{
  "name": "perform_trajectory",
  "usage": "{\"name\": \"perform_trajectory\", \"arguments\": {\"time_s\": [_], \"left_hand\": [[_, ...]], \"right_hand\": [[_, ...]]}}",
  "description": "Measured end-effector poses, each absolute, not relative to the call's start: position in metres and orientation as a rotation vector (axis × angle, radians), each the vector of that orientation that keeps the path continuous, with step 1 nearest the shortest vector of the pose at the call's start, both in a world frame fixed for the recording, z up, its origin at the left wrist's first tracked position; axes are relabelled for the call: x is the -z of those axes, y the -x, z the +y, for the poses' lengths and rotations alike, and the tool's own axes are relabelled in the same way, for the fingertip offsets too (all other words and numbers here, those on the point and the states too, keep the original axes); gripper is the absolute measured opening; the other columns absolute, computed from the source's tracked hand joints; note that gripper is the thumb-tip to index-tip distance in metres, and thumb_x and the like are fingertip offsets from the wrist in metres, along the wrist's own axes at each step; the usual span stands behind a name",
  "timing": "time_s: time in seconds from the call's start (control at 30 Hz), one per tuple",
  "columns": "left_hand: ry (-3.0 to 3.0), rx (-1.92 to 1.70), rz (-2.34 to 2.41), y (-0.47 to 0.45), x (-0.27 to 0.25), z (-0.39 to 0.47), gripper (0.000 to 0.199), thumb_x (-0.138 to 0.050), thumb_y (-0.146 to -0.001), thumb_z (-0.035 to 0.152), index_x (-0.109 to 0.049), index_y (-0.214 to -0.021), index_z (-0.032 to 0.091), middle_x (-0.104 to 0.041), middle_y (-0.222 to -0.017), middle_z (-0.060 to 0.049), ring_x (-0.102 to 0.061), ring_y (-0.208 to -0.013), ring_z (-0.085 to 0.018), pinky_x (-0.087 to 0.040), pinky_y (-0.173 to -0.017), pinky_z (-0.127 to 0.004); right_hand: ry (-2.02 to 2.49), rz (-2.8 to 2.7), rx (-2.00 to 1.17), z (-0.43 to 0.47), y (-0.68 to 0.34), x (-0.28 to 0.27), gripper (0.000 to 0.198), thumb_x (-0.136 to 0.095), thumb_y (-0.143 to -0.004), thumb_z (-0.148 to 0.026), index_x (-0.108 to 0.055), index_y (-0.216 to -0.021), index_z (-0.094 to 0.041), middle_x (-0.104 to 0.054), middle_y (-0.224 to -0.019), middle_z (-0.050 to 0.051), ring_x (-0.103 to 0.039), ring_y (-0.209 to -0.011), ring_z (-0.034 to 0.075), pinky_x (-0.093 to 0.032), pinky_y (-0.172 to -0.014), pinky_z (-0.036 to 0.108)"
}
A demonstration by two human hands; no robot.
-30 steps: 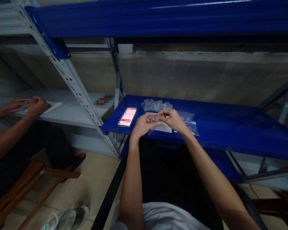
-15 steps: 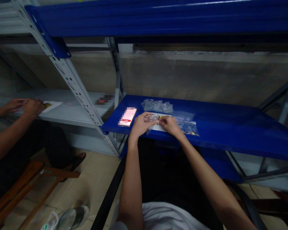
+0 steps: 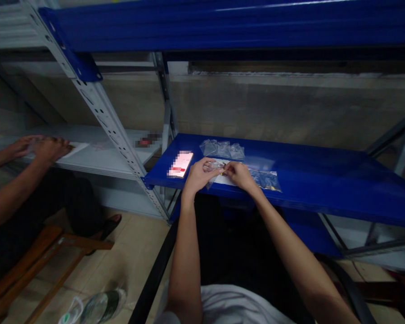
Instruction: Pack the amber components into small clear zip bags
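My left hand is closed on a clear plastic bag, which hangs partly below the palm. Close against it, my right hand pinches something small and dark at the bag's side; its kind is too small to make out. Under both hands lies a sheet of white paper with a bit of yellow on it. Several clear zip bags lie in a row behind the hands. To the right of my right hand are filled clear bags with small yellowish pieces inside.
A lit phone rests left of my hands on the blue shelf. A perforated metal post divides it from a grey shelf, where another person's hands work. On the floor stand a wooden stool and a large clear bottle.
My right fingers have shifted slightly at the bag, and less yellow shows between my hands. The other person's hands have moved over their paper with a clear bag.
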State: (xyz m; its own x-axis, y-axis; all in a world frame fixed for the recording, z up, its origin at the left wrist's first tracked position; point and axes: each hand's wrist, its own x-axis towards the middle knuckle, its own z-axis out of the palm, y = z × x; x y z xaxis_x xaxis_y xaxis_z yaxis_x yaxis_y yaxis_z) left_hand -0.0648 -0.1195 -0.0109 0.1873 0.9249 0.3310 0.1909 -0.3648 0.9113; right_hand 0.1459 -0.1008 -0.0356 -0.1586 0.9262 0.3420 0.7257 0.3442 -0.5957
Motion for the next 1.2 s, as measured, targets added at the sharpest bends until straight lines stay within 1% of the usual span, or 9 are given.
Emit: {"name": "perform_trajectory", "arguments": {"time_s": [0.2, 0.37, 0.5, 0.57, 0.63, 0.8, 0.9, 1.1, 1.2], "left_hand": [[-1.734, -1.208, 1.044, 0.062, 0.011, -0.120, 0.051, -0.091, -0.072, 0.047, -0.075, -0.110, 0.017, -0.074, -0.092, -0.006, -0.070, -0.078, -0.017, -0.053, -0.068, -0.026], [-1.745, -1.174, 0.996, 0.057, 0.005, -0.125, 0.050, -0.091, -0.073, 0.042, -0.075, -0.113, 0.018, -0.075, -0.092, -0.006, -0.070, -0.079, -0.018, -0.054, -0.070, -0.028], [-1.761, -1.128, 0.898, 0.056, 0.004, -0.126, 0.048, -0.088, -0.077, 0.040, -0.074, -0.117, 0.017, -0.077, -0.095, -0.007, -0.073, -0.083, -0.020, -0.056, -0.075, -0.030], [-1.764, -1.115, 0.874, 0.056, 0.005, -0.126, 0.048, -0.088, -0.079, 0.040, -0.073, -0.118, 0.017, -0.077, -0.095, -0.007, -0.073, -0.084, -0.020, -0.056, -0.077, -0.031], [-1.765, -1.115, 0.877, 0.055, 0.005, -0.126, 0.049, -0.087, -0.079, 0.040, -0.073, -0.119, 0.018, -0.078, -0.096, -0.007, -0.073, -0.084, -0.020, -0.057, -0.077, -0.031], [-1.773, -1.154, 0.904, 0.055, 0.002, -0.127, 0.047, -0.088, -0.077, 0.038, -0.074, -0.117, 0.018, -0.078, -0.097, -0.008, -0.073, -0.085, -0.020, -0.057, -0.077, -0.031], [-1.788, -1.170, 0.885, 0.055, 0.000, -0.128, 0.043, -0.087, -0.077, 0.032, -0.075, -0.115, 0.016, -0.077, -0.099, -0.008, -0.071, -0.086, -0.019, -0.056, -0.077, -0.029], [-1.777, -1.137, 0.871, 0.053, 0.000, -0.127, 0.050, -0.089, -0.074, 0.031, -0.073, -0.120, 0.017, -0.075, -0.102, -0.008, -0.070, -0.087, -0.019, -0.056, -0.078, -0.029], [-1.753, -1.128, 0.823, 0.050, -0.002, -0.128, 0.049, -0.087, -0.078, 0.035, -0.073, -0.121, 0.017, -0.073, -0.100, -0.008, -0.070, -0.088, -0.019, -0.056, -0.079, -0.029]], "right_hand": [[1.362, -1.700, -0.450, -0.111, -0.148, 0.006, 0.008, -0.064, -0.087, -0.019, -0.072, -0.086, -0.018, -0.075, -0.080, 0.005, -0.065, -0.072, 0.018, -0.045, -0.071, 0.028], [1.253, -1.835, -0.466, -0.128, -0.137, -0.027, 0.020, -0.062, -0.093, -0.032, -0.074, -0.085, -0.018, -0.074, -0.078, 0.006, -0.062, -0.071, 0.018, -0.043, -0.069, 0.029], [1.313, -1.981, -0.412, -0.137, -0.131, -0.040, 0.019, -0.062, -0.090, -0.024, -0.078, -0.082, -0.018, -0.073, -0.074, 0.005, -0.060, -0.070, 0.017, -0.039, -0.069, 0.030], [1.325, -1.999, -0.422, -0.138, -0.133, -0.041, 0.020, -0.062, -0.090, -0.022, -0.079, -0.081, -0.018, -0.073, -0.072, 0.004, -0.061, -0.070, 0.018, -0.039, -0.069, 0.030], [1.308, -1.977, -0.463, -0.140, -0.138, -0.041, 0.020, -0.061, -0.091, -0.024, -0.079, -0.083, -0.018, -0.074, -0.075, 0.004, -0.061, -0.071, 0.018, -0.039, -0.068, 0.029], [1.225, -1.861, -0.715, -0.158, -0.145, -0.035, 0.031, -0.061, -0.095, -0.045, -0.077, -0.088, -0.020, -0.066, -0.067, 0.001, -0.056, -0.063, 0.017, -0.039, -0.060, 0.029], [1.129, -1.802, -0.864, -0.171, -0.140, -0.026, 0.034, -0.064, -0.094, -0.052, -0.075, -0.090, -0.020, -0.068, -0.074, 0.002, -0.060, -0.068, 0.018, -0.044, -0.064, 0.029], [1.153, -1.701, -0.781, -0.177, -0.135, -0.013, 0.036, -0.068, -0.092, -0.056, -0.071, -0.084, -0.021, -0.073, -0.083, 0.004, -0.065, -0.077, 0.020, -0.049, -0.074, 0.031], [1.164, -1.662, -0.753, -0.179, -0.138, -0.013, 0.035, -0.066, -0.094, -0.054, -0.070, -0.084, -0.021, -0.072, -0.081, 0.004, -0.065, -0.077, 0.020, -0.049, -0.073, 0.031]]}}
